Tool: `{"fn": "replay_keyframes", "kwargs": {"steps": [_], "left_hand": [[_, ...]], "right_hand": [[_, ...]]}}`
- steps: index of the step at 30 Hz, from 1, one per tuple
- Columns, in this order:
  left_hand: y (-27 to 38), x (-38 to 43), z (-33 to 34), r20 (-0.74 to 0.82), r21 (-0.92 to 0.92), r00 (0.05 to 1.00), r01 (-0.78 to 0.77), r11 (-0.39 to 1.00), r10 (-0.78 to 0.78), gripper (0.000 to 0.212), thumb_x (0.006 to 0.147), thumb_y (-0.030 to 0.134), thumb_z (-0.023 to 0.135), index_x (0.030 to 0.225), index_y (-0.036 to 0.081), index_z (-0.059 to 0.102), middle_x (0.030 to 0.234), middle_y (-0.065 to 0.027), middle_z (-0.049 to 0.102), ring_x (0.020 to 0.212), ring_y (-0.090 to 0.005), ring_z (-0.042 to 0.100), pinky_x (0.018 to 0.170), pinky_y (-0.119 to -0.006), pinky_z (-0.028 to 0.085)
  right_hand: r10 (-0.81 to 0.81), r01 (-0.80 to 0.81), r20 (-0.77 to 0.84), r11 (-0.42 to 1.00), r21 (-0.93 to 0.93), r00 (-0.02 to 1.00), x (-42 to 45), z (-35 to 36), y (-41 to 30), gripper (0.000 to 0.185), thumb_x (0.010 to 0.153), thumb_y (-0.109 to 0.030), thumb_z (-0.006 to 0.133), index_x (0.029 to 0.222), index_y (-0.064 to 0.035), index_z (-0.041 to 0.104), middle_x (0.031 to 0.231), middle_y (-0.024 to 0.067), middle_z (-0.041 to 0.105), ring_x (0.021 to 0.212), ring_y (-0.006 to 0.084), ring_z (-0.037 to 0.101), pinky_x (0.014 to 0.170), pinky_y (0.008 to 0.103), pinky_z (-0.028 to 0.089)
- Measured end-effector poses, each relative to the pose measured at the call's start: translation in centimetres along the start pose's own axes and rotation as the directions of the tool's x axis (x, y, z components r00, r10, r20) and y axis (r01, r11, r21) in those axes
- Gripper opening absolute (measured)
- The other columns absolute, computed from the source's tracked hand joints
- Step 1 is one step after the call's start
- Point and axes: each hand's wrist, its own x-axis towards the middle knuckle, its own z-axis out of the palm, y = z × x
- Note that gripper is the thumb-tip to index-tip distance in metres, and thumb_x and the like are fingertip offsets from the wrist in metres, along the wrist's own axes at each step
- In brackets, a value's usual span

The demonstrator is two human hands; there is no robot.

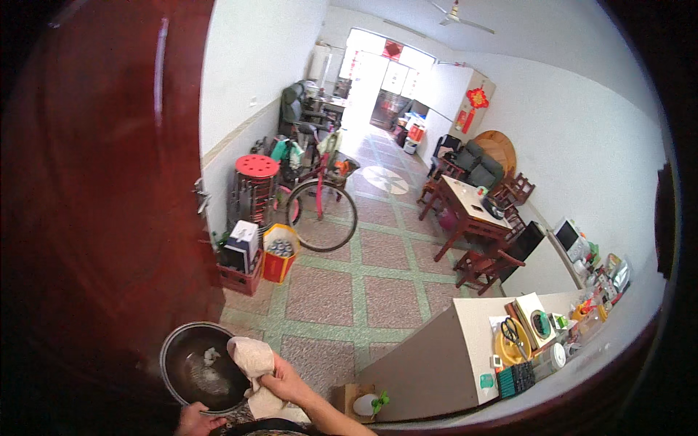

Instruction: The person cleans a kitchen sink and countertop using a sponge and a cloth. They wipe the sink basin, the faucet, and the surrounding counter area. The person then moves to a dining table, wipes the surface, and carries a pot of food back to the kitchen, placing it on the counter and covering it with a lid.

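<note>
A dark round metal pan or basin [180, 376] with a pale rim is at the lower left. Inside it lie a small whitish lump [211, 356] and some pale, wet-looking residue or glare; which of the two cannot be told. At its near edge my left hand [199, 421] grips the rim, thumb on top. My right hand [286, 381] is closed on a cream cloth [252, 357], held against or just beside the basin's right rim, with part of the cloth hanging below the hand.
A dark red door [109, 191] fills the left. Ahead are a bicycle [322, 207], stacked stools [256, 167], a red-yellow box of cans [279, 261] and a crate [240, 280]. To the right stand a cabinet [420, 354], with scissors [512, 332] on it, and a wooden table [469, 204].
</note>
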Motion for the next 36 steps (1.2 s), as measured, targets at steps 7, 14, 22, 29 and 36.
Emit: {"fn": "replay_keyframes", "kwargs": {"steps": [7, 14, 22, 29, 36], "left_hand": [[11.2, 16.9, 12.4, 0.054, 0.202, 0.996, 0.056, 0.978, -0.068, 0.051, 0.075, 0.008, 0.048, 0.124, -0.005, 0.041, 0.113, -0.025, 0.056, 0.095, -0.0391, 0.059, 0.077, -0.05, 0.051], [15.9, 34.9, 29.9, 0.176, 0.507, 0.905, 0.253, 0.824, -0.386, 0.048, 0.078, 0.004, 0.047, 0.124, -0.009, 0.04, 0.116, -0.0254, 0.055, 0.097, -0.0412, 0.059, 0.079, -0.055, 0.051], [12.5, 48.5, 51.1, 0.043, 0.714, 0.811, 0.384, 0.585, -0.584, 0.042, 0.081, 0.001, 0.045, 0.122, -0.009, 0.041, 0.118, -0.0258, 0.053, 0.102, -0.0404, 0.057, 0.086, -0.055, 0.048], [10.9, 57.2, 70.9, 0.335, 0.851, 0.747, 0.021, 0.525, -0.574, 0.015, 0.088, 0.007, 0.054, 0.102, 0.0, 0.056, 0.093, -0.0136, 0.059, 0.08, -0.0265, 0.057, 0.071, -0.038, 0.05], [12.0, 79.3, 77.4, 0.111, 0.569, 0.77, 0.469, 0.676, -0.628, 0.057, 0.076, 0.007, 0.046, 0.129, -0.007, 0.033, 0.121, -0.0274, 0.05, 0.109, -0.042, 0.052, 0.09, -0.051, 0.044]], "right_hand": [[0.001, 0.033, -0.34, 0.995, 0.095, 0.94, 10.3, -14.8, -1.7, 0.047, 0.083, -0.003, 0.057, 0.128, -0.0018, 0.044, 0.117, 0.0051, 0.057, 0.103, 0.0148, 0.056, 0.087, 0.0299, 0.046], [-0.029, -0.025, -0.675, 0.997, -0.07, 0.737, 16.3, -28.2, -6.2, 0.043, 0.086, -0.012, 0.064, 0.125, 0.0016, 0.05, 0.115, 0.0064, 0.059, 0.104, 0.0148, 0.055, 0.09, 0.0301, 0.044], [-0.087, 0.121, -0.973, 0.991, -0.062, 0.212, 16.8, -42.8, -8.2, 0.024, 0.091, -0.007, 0.054, 0.111, 0.0032, 0.061, 0.103, 0.0039, 0.064, 0.093, 0.0119, 0.058, 0.082, 0.0259, 0.046], [-0.076, 0.163, -0.989, 0.985, -0.054, 0.13, 20.5, -62.6, -12.1, 0.033, 0.094, -0.021, 0.051, 0.118, 0.0013, 0.058, 0.104, 0.01, 0.065, 0.087, 0.0199, 0.059, 0.076, 0.0315, 0.047], [0.063, 0.181, -0.971, 0.978, 0.106, 0.229, 28.6, -82.4, -15.2, 0.029, 0.094, -0.019, 0.056, 0.117, -0.002, 0.058, 0.098, 0.0016, 0.063, 0.084, 0.0101, 0.057, 0.072, 0.0249, 0.047]]}}
